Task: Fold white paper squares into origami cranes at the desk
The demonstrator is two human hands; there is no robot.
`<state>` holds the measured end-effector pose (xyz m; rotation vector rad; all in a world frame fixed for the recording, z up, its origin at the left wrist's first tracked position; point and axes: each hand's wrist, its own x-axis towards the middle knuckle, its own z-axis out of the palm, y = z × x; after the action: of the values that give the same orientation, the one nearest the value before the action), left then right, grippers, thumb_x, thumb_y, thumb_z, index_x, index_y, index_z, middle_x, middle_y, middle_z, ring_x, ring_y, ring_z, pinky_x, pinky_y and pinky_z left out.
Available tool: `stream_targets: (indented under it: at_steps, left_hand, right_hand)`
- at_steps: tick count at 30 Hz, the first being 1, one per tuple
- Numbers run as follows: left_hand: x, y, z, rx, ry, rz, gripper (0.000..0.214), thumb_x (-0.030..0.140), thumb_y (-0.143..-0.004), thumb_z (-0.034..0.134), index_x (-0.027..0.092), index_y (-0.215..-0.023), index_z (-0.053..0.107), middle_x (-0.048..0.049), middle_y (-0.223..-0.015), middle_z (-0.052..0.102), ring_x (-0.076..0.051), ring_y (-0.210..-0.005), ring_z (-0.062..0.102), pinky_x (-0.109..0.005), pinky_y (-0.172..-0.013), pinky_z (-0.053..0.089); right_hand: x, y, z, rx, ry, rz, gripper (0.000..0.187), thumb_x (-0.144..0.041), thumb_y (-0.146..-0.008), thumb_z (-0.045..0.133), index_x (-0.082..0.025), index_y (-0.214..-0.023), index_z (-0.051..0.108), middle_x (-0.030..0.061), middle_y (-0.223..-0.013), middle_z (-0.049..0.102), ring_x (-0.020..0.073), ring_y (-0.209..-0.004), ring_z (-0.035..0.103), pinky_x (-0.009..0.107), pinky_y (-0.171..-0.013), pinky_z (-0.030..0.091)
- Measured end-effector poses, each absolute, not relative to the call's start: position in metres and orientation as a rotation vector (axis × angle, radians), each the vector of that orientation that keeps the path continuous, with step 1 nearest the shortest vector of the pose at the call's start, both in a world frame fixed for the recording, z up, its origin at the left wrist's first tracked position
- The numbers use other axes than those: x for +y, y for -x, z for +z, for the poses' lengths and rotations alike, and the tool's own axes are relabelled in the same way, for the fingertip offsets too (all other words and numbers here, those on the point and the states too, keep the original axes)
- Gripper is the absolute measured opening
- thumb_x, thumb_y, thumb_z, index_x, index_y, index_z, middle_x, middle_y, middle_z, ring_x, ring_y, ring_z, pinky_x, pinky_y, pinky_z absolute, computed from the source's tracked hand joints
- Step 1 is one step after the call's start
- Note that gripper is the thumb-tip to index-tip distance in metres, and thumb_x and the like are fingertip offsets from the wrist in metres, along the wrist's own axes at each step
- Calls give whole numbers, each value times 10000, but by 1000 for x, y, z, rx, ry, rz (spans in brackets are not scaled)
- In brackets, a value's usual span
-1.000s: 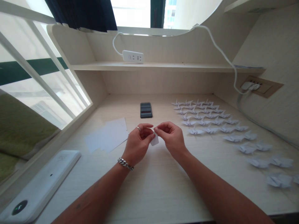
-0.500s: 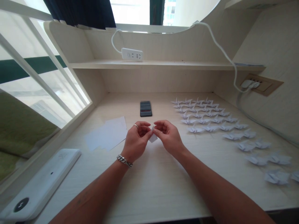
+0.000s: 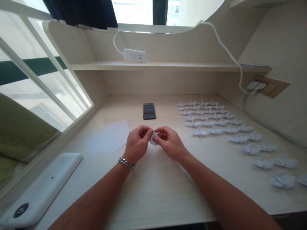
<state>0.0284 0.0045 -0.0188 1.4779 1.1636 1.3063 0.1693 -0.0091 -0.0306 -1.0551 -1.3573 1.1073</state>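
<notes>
A small folded piece of white paper is pinched between both my hands just above the pale wooden desk. My left hand, with a ring and a chain bracelet, is closed on its left side. My right hand is closed on its right side. Most of the paper is hidden by my fingers. To the left lie flat white paper sheets. On the right stand several rows of folded white paper cranes.
A dark phone lies behind my hands. A white device rests at the desk's near left. A power strip sits on the shelf, its cable running to a wall socket on the right. A window borders the left.
Both hands have shifted slightly left and closer together, working the small paper between the fingertips. The paper shows less below the fingers than before.
</notes>
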Motion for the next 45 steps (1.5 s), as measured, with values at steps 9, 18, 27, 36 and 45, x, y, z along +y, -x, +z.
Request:
stream_targets:
  at_steps: [9, 18, 27, 36, 45]
  left_hand:
    - [3, -28, -13, 1202, -1523, 1174, 251, 366, -731, 693, 136, -638, 659, -24, -595, 647, -131, -564, 568, -241, -549, 435]
    - [3, -28, -13, 1137, -1401, 1227, 227, 339, -710, 703, 133, -634, 644, -11, -572, 608, -119, -553, 532, -243, -546, 424]
    - [3, -26, -14, 1136, -1413, 1205, 287, 360, -724, 685, 146, -564, 581, 9, -530, 563, -110, -526, 500, -242, -528, 387]
    - [5, -23, -15, 1207, -1437, 1208, 332, 376, -729, 676, 160, -538, 512, 27, -509, 515, -108, -513, 466, -249, -519, 367]
    - [5, -21, -12, 1241, -1504, 1172, 311, 368, -726, 676, 147, -542, 558, 20, -502, 529, -100, -507, 451, -234, -503, 344]
  right_hand:
    - [-9, -171, -28, -1317, 1071, 1133, 336, -379, -698, 729, -182, -924, 577, -5, -662, 645, 151, -619, 606, 263, -574, 457]
    - [-7, -173, -31, -1511, 1227, 1018, 218, -355, -776, 638, -166, -667, 647, 17, -603, 643, 134, -559, 562, 256, -548, 422]
    - [-7, -168, -32, -1519, 1177, 1118, 246, -347, -782, 623, -150, -636, 643, 33, -599, 660, 132, -547, 585, 244, -543, 442]
    - [-9, -163, -35, -1506, 1207, 1231, 248, -318, -774, 625, -159, -592, 572, 36, -611, 655, 129, -558, 598, 241, -551, 454]
    - [-6, -173, -29, -1447, 1047, 1256, 255, -404, -765, 665, -162, -753, 589, 15, -675, 641, 135, -614, 597, 247, -554, 470]
